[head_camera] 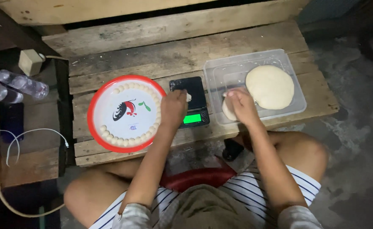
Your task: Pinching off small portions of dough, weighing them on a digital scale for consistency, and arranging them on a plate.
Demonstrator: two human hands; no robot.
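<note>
My left hand (173, 107) rests over a small black digital scale (193, 91) with a green lit display, pinching a small piece of dough (188, 97) on its platform. My right hand (241, 105) reaches into a clear plastic tub (220, 70) and grips a lump of dough (228, 110) at its near left corner. A large flat mound of dough (270, 86) lies in the tub beside it. Left of the scale sits a round red-rimmed white tray (110, 106) with several small dough balls lined along its rim.
All of this stands on a low wooden plank bench (152, 51). At far left are plastic water bottles (21, 82), a white plug adapter (29, 62), a dark phone (11, 121) and white cables. My bare knees and striped shorts are below.
</note>
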